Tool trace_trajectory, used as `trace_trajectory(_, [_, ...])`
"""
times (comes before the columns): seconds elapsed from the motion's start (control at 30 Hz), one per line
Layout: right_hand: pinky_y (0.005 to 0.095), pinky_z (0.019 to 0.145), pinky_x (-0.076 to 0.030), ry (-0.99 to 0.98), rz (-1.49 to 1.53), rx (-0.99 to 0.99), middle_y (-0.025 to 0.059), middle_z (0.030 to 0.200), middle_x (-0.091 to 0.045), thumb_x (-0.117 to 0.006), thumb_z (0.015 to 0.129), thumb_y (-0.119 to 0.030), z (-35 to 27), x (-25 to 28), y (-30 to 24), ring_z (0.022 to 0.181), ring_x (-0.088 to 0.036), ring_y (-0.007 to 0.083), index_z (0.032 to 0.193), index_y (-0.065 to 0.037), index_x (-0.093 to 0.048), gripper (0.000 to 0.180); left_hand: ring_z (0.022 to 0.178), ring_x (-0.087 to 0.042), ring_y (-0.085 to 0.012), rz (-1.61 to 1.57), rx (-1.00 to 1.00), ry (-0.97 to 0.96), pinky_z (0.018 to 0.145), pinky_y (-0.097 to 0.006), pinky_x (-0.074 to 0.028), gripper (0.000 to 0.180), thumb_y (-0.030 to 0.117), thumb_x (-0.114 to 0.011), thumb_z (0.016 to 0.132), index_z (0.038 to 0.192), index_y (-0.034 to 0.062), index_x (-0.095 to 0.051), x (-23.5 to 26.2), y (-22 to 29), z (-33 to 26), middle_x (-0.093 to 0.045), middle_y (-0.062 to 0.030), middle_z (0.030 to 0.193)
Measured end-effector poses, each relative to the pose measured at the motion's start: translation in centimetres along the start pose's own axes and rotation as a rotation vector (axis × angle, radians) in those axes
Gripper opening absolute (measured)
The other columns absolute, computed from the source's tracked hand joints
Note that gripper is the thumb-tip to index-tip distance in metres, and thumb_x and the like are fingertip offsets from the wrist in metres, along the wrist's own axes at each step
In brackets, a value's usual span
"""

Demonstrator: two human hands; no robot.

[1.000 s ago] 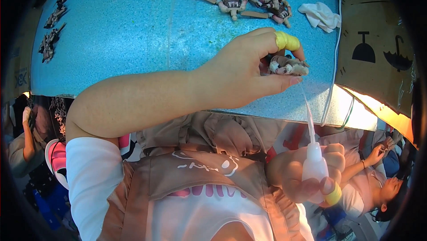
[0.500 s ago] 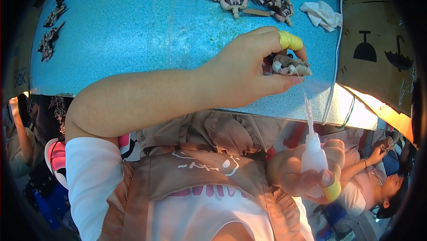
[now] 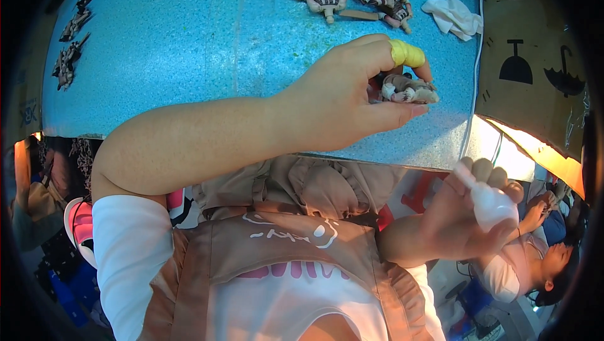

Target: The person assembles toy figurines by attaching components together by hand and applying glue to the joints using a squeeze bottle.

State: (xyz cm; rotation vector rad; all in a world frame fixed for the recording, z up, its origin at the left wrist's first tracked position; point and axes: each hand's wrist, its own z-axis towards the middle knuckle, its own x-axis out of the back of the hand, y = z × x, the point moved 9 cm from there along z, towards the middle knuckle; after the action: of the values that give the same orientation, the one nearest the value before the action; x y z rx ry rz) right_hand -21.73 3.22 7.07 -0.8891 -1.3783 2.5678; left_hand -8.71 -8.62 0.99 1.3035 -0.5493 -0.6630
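Over the front right part of the blue table point(image 3: 251, 45), my left hand point(image 3: 343, 95) pinches a small brown and cream figurine point(image 3: 410, 89) between thumb and fingers. Yellow tape point(image 3: 408, 54) wraps one finger of that hand, and part of the figurine is hidden in its grip. Off the table's front edge, my right hand point(image 3: 450, 215) holds a small white squeeze bottle point(image 3: 494, 207). Its thin nozzle tilts up and left, apart from the figurine. Motion blurs this hand and the bottle.
Several similar figurines point(image 3: 325, 2), some with flat blade-like parts, lie at the far middle. More figurines point(image 3: 66, 64) line the left edge. A crumpled white tissue point(image 3: 454, 17) rests near a cardboard box point(image 3: 535, 45) at right. Another person point(image 3: 513, 259) sits in the right background.
My right hand has swung right, drawing the squeeze bottle's nozzle away from the figurine and tilting it. My left hand still holds the figurine, barely shifted.
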Motion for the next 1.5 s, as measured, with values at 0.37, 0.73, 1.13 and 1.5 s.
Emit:
trace_trajectory(0.37, [0.0323,0.054,-0.02,-0.04,-0.58,0.546,-0.003,0.057,-0.035,-0.053,0.085,-0.023,-2.8,-2.9,-3.1,0.053,-0.028,0.0142,0.102,-0.01,-0.05,0.021,0.088,-0.057,-0.0092,0.017,0.006,-0.015,0.077,-0.023,-0.047,0.034,-0.001,-0.063,0.08,0.111,0.0031,-0.049,-0.1,-0.1,0.0,-0.058,-0.0046,0.095])
trace_trajectory(0.73, [0.0323,0.05,-0.022,-0.161,-0.845,0.52,-0.0034,0.057,-0.034,-0.049,0.086,-0.02,-2.7,-4.2,-2.9,0.051,-0.031,0.0148,0.1,-0.013,-0.045,0.016,0.089,-0.058,-0.0097,0.016,0.004,-0.024,0.078,-0.023,-0.047,0.034,-0.003,-0.062,0.079,0.111,0.0026,-0.05,-0.1,0.2,0.1,-0.058,-0.0057,0.096])
trace_trajectory(1.13, [0.0321,0.051,-0.022,-0.033,-0.93,0.604,-0.0033,0.058,-0.034,-0.043,0.091,-0.028,-3.0,-4.8,-2.8,0.053,-0.032,0.0138,0.095,-0.014,-0.046,0.014,0.088,-0.058,-0.0094,0.014,0.002,-0.016,0.077,-0.023,-0.047,0.033,-0.001,-0.063,0.08,0.11,0.0027,-0.05,-0.1,0.1,0.0,-0.06,-0.005,0.094])
trace_trajectory(1.5, [0.031,0.049,-0.021,-0.039,-0.937,0.631,-0.0019,0.06,-0.033,-0.041,0.093,-0.028,-3.3,-4.4,-3.2,0.051,-0.029,0.0136,0.095,-0.013,-0.043,0.015,0.088,-0.057,-0.0093,-0.019,0.045,-0.023,0.077,-0.022,-0.046,0.034,-0.001,-0.063,0.08,0.111,0.0025,-0.049,-0.1,-0.3,-0.1,-0.057,-0.0041,0.094])
